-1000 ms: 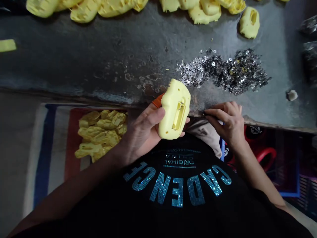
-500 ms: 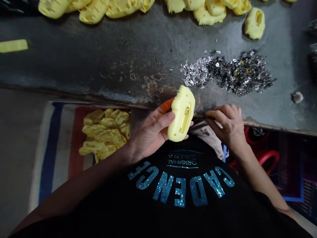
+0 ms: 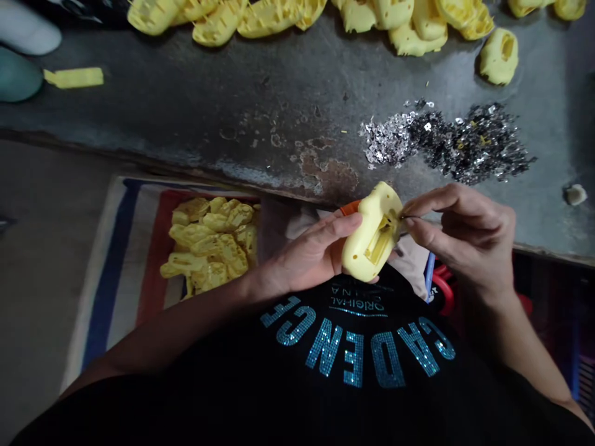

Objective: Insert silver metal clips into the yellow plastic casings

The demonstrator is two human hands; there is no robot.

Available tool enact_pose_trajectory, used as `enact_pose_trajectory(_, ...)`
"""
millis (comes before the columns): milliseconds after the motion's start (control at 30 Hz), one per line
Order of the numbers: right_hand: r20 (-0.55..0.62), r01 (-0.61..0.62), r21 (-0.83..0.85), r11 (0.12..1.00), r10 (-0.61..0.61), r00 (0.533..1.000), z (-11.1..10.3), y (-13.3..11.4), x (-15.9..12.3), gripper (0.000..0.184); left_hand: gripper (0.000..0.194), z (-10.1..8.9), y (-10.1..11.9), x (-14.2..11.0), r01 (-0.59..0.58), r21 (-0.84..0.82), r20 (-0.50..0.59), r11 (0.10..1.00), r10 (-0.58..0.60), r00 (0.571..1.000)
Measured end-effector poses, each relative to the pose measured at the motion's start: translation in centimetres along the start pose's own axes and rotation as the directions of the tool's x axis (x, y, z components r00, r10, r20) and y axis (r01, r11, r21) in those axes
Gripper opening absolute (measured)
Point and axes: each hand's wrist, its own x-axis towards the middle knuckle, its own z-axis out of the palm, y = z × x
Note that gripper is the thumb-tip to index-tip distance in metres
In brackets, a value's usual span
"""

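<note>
My left hand [image 3: 320,251] is closed around a yellow plastic casing [image 3: 367,254], thumb on its near side. A finger of this hand wears an orange cover [image 3: 349,208]. The casing is tilted, with its long recessed battery slot facing up. My right hand [image 3: 469,238] pinches a small thin dark piece [image 3: 403,217] between thumb and fingertips at the casing's right edge, beside the slot. Most of that piece is hidden by the fingertips. Beyond the hands, a pile of small shiny metal plates [image 3: 446,142] lies on the dark worktable [image 3: 209,99].
Yellow casings [image 3: 264,17] line the table's far side, with a single casing [image 3: 499,57] at right. A yellow strip [image 3: 77,77] lies at left, beside rounded grey [image 3: 28,28] and green [image 3: 18,75] shapes. Below the table edge, yellow parts [image 3: 211,241] fill a striped sack [image 3: 151,266].
My right hand has risen from the table edge to the casing, holding the small piece against it. The casing has tilted in my left hand. Grey and green shapes have appeared at left.
</note>
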Motion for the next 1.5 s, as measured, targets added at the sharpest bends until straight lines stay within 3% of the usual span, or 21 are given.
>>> enact_pose_trajectory(167, -0.057, -0.023, -0.006, 1.000, 0.022, 0.998, 1.1, 1.2, -0.5, 0.010, 0.079, -0.1, -0.1, 0.0, 0.001, -0.020, 0.031, 1.000, 0.000, 1.000)
enact_pose_trajectory(433, -0.037, 0.013, -0.217, 0.976, -0.022, 0.999, -0.3, 1.1, -1.0, 0.010, 0.083, 0.0, -0.2, 0.1, 0.036, -0.029, 0.019, 0.999, -0.035, 0.999)
enact_pose_trajectory(667, -0.072, -0.003, -0.037, 0.999, 0.001, 0.997, 1.2, 1.5, -0.5, 0.006, 0.080, 0.6, 0.0, 0.1, 0.018, -0.003, 0.018, 1.000, -0.018, 1.000)
enact_pose_trajectory(1033, -0.042, -0.023, -0.027, 0.999, 0.022, 0.999, 0.5, 1.6, -0.2, 0.008, 0.063, 0.4, -0.1, 0.3, 0.008, 0.038, 0.048, 0.999, -0.010, 0.999)
enact_pose_trajectory(1500, -0.064, -0.009, -0.106, 0.994, 0.003, 0.998, 1.9, 1.1, -0.2, 0.015, 0.069, 0.2, -0.7, 0.2, -0.015, 0.031, -0.029, 0.999, 0.016, 0.999)
